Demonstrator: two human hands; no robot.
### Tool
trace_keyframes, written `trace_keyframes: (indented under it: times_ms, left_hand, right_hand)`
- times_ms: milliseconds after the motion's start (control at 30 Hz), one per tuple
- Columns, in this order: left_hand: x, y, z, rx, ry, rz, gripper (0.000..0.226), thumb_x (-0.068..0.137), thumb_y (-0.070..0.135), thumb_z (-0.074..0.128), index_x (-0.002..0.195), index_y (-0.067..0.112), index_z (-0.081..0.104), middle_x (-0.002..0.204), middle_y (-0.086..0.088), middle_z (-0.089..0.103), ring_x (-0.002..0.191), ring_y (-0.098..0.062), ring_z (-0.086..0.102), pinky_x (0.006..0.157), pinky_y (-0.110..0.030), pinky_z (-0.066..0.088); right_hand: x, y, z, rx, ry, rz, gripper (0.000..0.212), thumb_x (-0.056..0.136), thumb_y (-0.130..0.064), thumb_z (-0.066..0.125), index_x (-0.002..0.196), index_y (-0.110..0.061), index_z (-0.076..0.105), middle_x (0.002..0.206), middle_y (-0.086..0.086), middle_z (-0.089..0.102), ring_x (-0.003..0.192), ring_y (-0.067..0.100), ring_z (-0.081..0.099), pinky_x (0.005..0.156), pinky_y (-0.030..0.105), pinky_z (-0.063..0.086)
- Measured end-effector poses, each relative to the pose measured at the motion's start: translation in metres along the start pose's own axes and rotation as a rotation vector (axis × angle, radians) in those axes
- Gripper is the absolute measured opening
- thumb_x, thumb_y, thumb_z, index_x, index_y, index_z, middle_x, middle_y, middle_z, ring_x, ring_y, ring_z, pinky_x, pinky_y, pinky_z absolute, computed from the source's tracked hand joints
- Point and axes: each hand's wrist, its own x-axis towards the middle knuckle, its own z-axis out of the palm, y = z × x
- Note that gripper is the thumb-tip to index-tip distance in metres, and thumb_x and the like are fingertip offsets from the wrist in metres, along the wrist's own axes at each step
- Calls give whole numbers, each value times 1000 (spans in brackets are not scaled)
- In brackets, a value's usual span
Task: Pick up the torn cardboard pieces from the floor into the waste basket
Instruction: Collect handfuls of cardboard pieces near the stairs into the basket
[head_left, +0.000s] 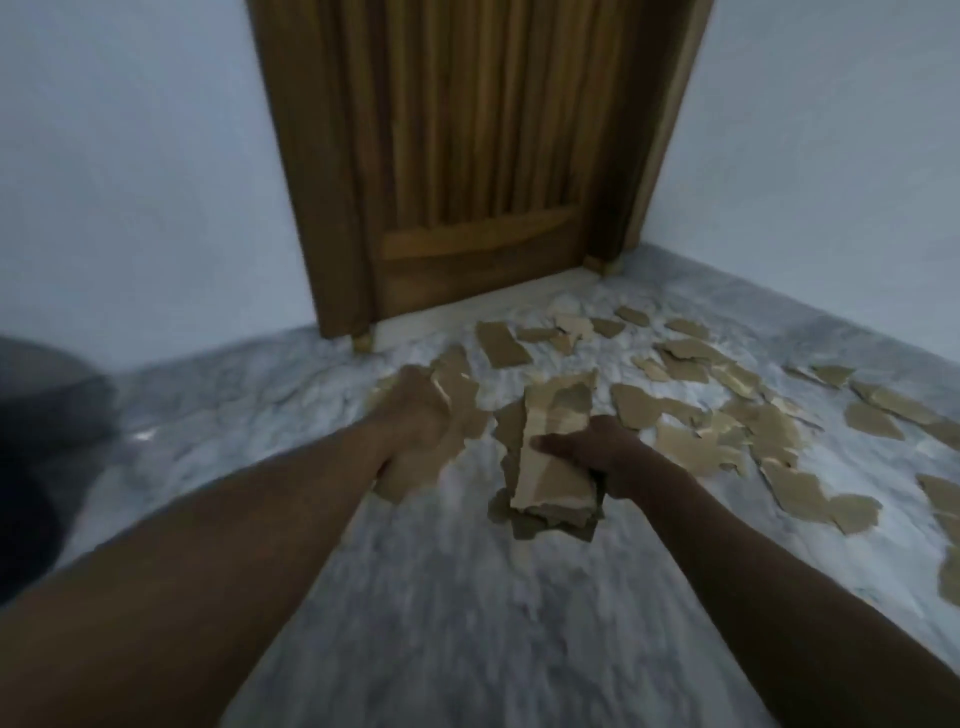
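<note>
Several torn brown cardboard pieces (691, 415) lie scattered on the grey marbled floor, from the middle out to the right edge. My right hand (602, 457) grips a stack of cardboard pieces (556, 457), thumb across the front, held a little above the floor. My left hand (415, 421) is closed around another cardboard piece (457, 395) that sticks out above and below the fist. The view is motion-blurred. At the far left edge a dark rounded shape (36, 415) shows; I cannot tell whether it is the waste basket.
A brown wooden door (467, 171) stands shut straight ahead, set in pale blue walls. The right wall meets the floor along a diagonal behind the scattered pieces. Bare floor (467, 623) lies between my forearms.
</note>
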Motion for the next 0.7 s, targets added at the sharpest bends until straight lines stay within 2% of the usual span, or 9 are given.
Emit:
trace_keyframes:
  times_ms: [67, 133, 200, 267, 333, 433, 500, 600, 700]
  left_hand:
    - [4, -9, -90, -35, 145, -37, 69, 92, 19, 56, 146, -2, 20, 141, -21, 46, 126, -35, 49, 94, -35, 41]
    - [-2, -30, -177, -91, 254, -56, 72, 94, 24, 52, 149, -1, 12, 144, -21, 41, 128, -37, 46, 99, -40, 40]
    - [-17, -63, -245, -186, 377, -72, 75, 93, 30, 55, 149, 2, 14, 141, -18, 44, 118, -34, 52, 88, -40, 45]
    - [-31, -103, -287, -368, 467, -135, 75, 93, 32, 54, 149, 3, 13, 135, -15, 46, 98, -29, 56, 72, -37, 47]
    - [-36, -143, -309, -576, 522, -221, 69, 93, 25, 53, 148, 3, 17, 132, -17, 48, 95, -30, 57, 69, -38, 50]
    - [-35, -189, -327, -800, 638, -329, 61, 93, 16, 53, 144, 2, 22, 137, -17, 44, 115, -32, 52, 79, -33, 44]
    - [-37, -207, -339, -933, 751, -366, 56, 92, 12, 53, 141, 3, 25, 135, -15, 47, 108, -28, 53, 79, -32, 44]
    - [-36, -227, -342, -1041, 897, -403, 46, 94, 15, 50, 134, 6, 31, 130, -13, 50, 96, -25, 52, 81, -35, 49]
    - [-41, -237, -333, -1003, 897, -384, 42, 94, 16, 49, 132, 8, 32, 124, -12, 51, 91, -24, 51, 75, -34, 46]
  right_hand:
    - [-16, -70, 44, -43, -60, -181, 34, 74, -23, 86, 91, -15, 57, 100, 9, 67, 79, 19, 64, 57, 32, 53]
    - [-32, -130, 92, -82, -124, -342, 33, 75, -21, 86, 98, -11, 64, 100, 9, 70, 82, 19, 67, 57, 30, 54]
    - [-46, -181, 145, -143, -174, -477, 38, 73, -21, 87, 105, -12, 66, 102, 7, 72, 88, 21, 70, 61, 29, 56]
    - [-63, -222, 196, -221, -201, -577, 33, 75, -22, 85, 100, -14, 65, 96, 2, 70, 82, 16, 68, 59, 23, 53]
    - [-78, -259, 244, -280, -196, -687, 33, 75, -25, 85, 99, -16, 64, 92, -2, 67, 75, 9, 64, 57, 19, 50]
    - [-103, -302, 299, -380, -215, -827, 32, 76, -28, 84, 98, -19, 63, 88, -6, 66, 78, 8, 65, 53, 15, 49]
    - [-116, -316, 319, -412, -252, -879, 36, 77, -28, 83, 105, -18, 63, 92, -5, 67, 80, 7, 66, 52, 13, 51]
    - [-124, -313, 328, -367, -294, -950, 28, 79, -23, 81, 98, -22, 60, 89, -8, 64, 74, 2, 63, 46, 9, 48]
    - [-116, -298, 339, -278, -327, -929, 34, 80, -20, 80, 107, -17, 60, 88, -8, 64, 69, 0, 64, 46, 8, 47]
